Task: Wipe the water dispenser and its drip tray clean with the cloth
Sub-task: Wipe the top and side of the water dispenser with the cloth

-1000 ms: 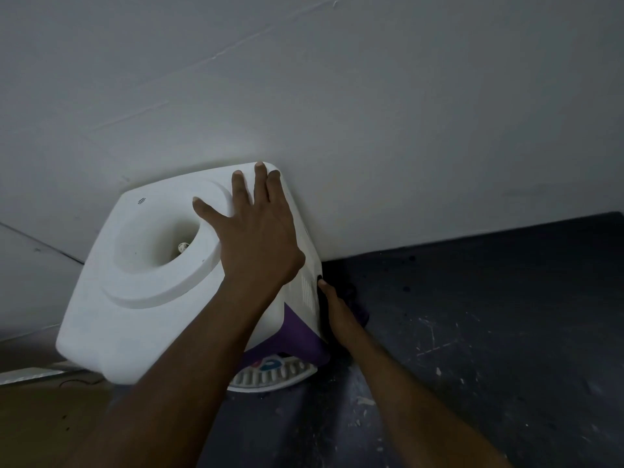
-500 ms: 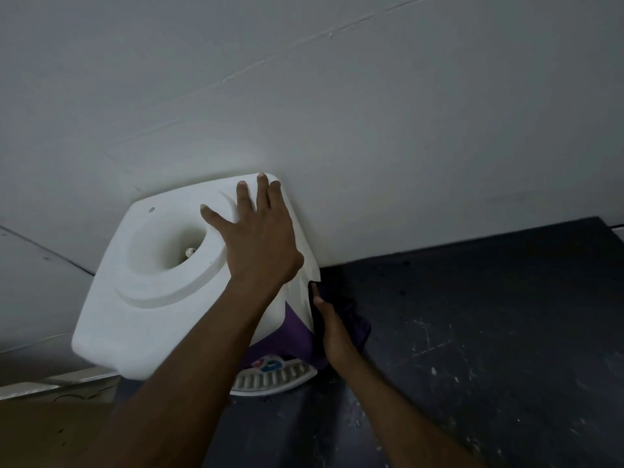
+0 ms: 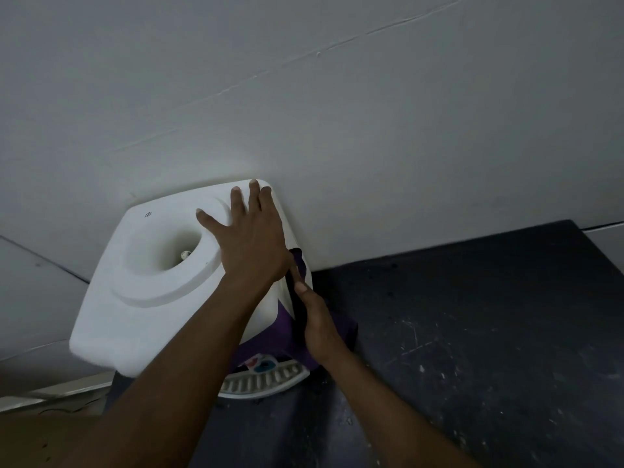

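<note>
Water dispenser on dark counter, drip tray at its foot: I had my left hand spread flat on top, gripping nothing, to steady it, and my right hand pressing the purple cloth flat against its side.

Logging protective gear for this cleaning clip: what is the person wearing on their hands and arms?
Nothing visible. The left hand and right hand are bare: no gloves, rings or watch, and no sleeves show anywhere in frame.

Dim, cool light, soft focus – wide-angle bending at edges, shadowed foreground
</note>
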